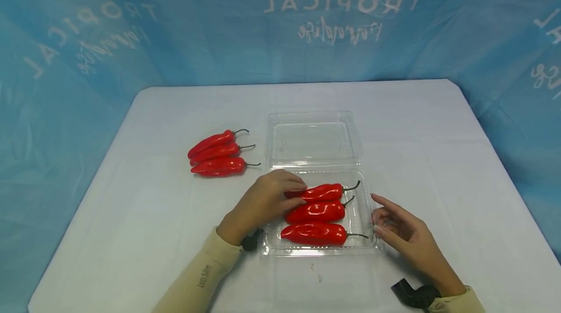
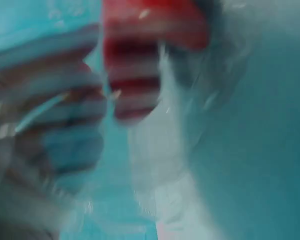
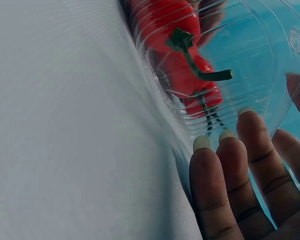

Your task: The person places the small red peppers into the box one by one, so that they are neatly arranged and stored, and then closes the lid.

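A clear plastic clamshell box [image 1: 370, 249] lies with its lid [image 1: 313, 140] folded back. Inside its base are three red peppers: a near one [image 1: 314, 234], a middle one [image 1: 316, 211] and a far one [image 1: 325, 192], stems toward the right. My left hand [image 1: 268, 198] reaches over the box's left side and pinches the tip end of the far pepper between thumb and fingers; the left wrist view is blurred. My right hand [image 1: 403, 230] stays at the box's right wall, fingers fairly straight in the right wrist view, fingertips [image 3: 202, 143] close against the clear plastic.
Three more red peppers [image 1: 220, 167] lie side by side on the white table [image 1: 131, 215], left of the lid. A blue printed curtain [image 1: 219, 35] hangs behind and beside the table. Dark straps with wrist cameras [image 1: 416, 296] sit at the wrists.
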`<state>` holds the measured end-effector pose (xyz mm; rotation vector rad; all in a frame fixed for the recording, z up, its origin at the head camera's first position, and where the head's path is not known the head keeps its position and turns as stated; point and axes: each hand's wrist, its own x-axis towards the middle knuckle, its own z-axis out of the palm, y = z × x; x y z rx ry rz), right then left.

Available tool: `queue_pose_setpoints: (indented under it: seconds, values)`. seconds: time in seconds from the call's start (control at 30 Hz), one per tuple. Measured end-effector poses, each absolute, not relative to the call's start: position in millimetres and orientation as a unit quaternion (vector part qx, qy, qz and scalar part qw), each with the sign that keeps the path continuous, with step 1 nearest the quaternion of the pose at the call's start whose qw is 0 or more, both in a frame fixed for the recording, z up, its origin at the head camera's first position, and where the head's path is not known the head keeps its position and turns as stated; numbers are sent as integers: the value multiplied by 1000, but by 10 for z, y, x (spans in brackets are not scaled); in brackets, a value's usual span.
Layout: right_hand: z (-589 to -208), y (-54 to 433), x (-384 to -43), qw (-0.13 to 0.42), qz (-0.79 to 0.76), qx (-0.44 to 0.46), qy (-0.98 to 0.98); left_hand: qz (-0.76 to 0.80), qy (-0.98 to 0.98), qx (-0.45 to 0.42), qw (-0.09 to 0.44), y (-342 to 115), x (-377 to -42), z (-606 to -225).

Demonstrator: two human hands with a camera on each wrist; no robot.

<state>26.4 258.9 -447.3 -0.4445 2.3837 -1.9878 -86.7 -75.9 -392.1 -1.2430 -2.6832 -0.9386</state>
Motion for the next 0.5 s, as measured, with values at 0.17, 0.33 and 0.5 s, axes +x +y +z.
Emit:
queue_pose_setpoints:
  seconds: [0.17,0.33,0.5]
  values:
    - [-4480,2574,270,8,-634,-141,760,-352,-859,-360,96,-1102,-933,-3869]
    - [-4478,2585,285,8,-627,-139,766,-359,-879,-260,174,-1745,-1057,-3931]
    - [-4471,2641,300,6,-619,-138,773,-329,-913,-151,189,-2328,-1129,-4154]
